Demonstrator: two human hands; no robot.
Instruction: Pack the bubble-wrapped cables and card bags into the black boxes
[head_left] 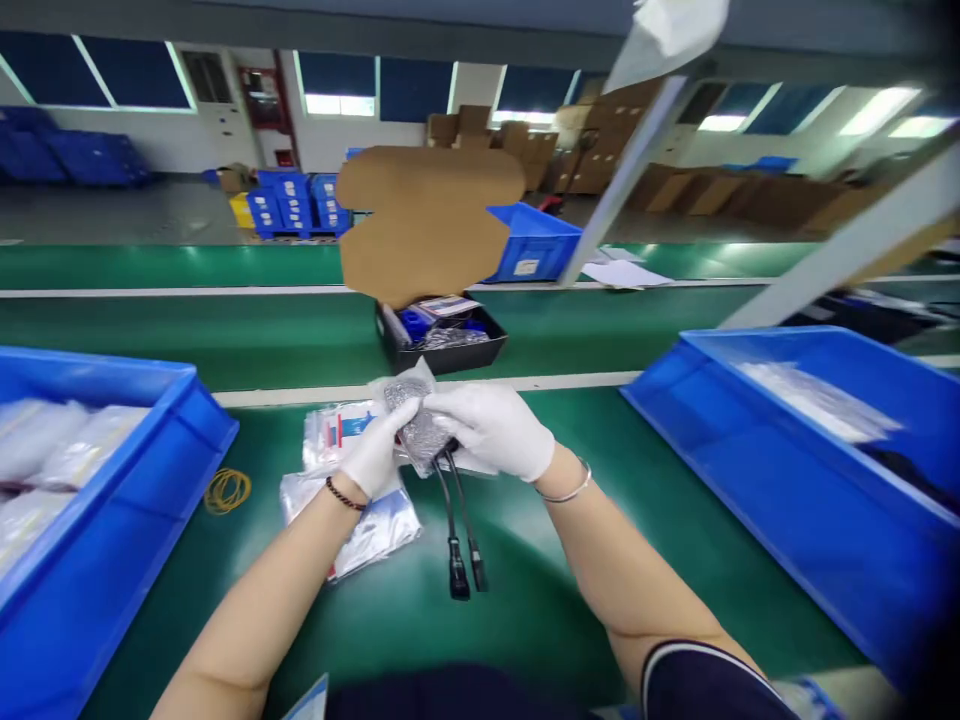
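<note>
Both hands wear white gloves and meet over the middle of the green bench. My left hand (377, 447) grips the near left side of a bubble-wrap bag (426, 428). On its right side, my right hand (491, 428) is closed on the same bag with fingers pinched together. Two black cables (455, 510) hang down from the bag, each ending in a black connector (458, 570); what else is in the bag cannot be made out. Beneath my left hand lie clear plastic packets (379, 535) with red and blue markings.
An open black box (457, 355) with a raised brown cardboard lid (427, 225) stands ahead, holding bagged items. Blue bins flank the hands, left (150, 480) and right (787, 500). Yellow rubber bands (227, 491) lie by the left bin. A slanted post (622, 180) rises behind.
</note>
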